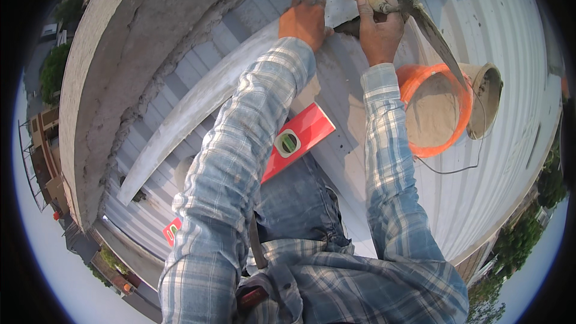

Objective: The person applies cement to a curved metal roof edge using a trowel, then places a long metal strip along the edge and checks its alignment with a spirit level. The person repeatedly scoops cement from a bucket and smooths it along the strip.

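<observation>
My right hand (379,31) grips the wooden handle of a trowel (420,15); its mortar-smeared blade points down to the right, over an orange bucket. My left hand (306,19) presses flat, fingers together, on a long pale straightedge board (198,102) that lies along the foot of a rough concrete wall (114,66). A patch of dark mortar (351,26) sits between the two hands on the board's edge. A red spirit level (300,135) lies across my lap, partly hidden under my left forearm.
An orange bucket (414,87) holding sandy mortar stands on the corrugated metal roof (504,162) to the right, with a smaller beige bucket (489,93) tipped against it. The roof's edge drops off at the right and lower left, with trees and buildings far below.
</observation>
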Available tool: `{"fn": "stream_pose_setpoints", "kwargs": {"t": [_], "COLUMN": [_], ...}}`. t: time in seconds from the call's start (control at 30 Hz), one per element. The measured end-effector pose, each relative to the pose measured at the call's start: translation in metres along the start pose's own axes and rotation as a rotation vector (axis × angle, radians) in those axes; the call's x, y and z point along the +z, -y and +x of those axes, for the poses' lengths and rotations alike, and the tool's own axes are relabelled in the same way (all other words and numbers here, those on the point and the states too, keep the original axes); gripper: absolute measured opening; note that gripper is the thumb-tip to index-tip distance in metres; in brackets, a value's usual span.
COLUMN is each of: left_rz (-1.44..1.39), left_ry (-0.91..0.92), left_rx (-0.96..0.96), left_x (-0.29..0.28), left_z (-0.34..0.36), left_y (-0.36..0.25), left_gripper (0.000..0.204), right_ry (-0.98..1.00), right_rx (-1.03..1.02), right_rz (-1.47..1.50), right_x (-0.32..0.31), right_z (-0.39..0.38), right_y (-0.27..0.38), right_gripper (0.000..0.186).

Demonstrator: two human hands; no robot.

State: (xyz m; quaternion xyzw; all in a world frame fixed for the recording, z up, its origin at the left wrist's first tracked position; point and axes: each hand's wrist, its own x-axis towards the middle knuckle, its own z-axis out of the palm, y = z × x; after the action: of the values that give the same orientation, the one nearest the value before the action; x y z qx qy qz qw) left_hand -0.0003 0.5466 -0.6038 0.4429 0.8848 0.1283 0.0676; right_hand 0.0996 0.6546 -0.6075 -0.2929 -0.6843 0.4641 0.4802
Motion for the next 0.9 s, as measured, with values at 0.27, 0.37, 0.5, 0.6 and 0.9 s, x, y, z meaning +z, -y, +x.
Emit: {"fn": "stream_pose_setpoints", "kwargs": {"t": [0.27,0.37,0.5,0.6,0.9], "left_rz": [0.012,0.034,0.042,0.053,0.062], "left_ry": [0.028,0.011,0.022,0.003,-0.004], "left_rx": [-0.007,0.004,-0.015,-0.01,-0.002], "left_x": [-0.001,0.001,0.003,0.004,0.006], "left_z": [0.004,-0.001,0.001,0.001,0.004], "left_y": [-0.001,0.004,0.001,0.002,0.003], "left_gripper": [0.072,0.071,0.07,0.069,0.068], "right_ry": [0.026,0.145,0.017,-0.058,0.107], "right_rx": [-0.05,-0.097,-0.072,-0.157,0.01], "right_rz": [0.146,-0.249,-0.032,0.084,-0.204], "right_x": [-0.006,-0.011,-0.021,-0.033,-0.031], "right_z": [0.007,0.007,0.013,0.012,-0.014], "right_y": [0.001,0.004,0.022,0.013,0.003], "right_gripper": [0.029,0.029,0.032,0.033,0.033]}}
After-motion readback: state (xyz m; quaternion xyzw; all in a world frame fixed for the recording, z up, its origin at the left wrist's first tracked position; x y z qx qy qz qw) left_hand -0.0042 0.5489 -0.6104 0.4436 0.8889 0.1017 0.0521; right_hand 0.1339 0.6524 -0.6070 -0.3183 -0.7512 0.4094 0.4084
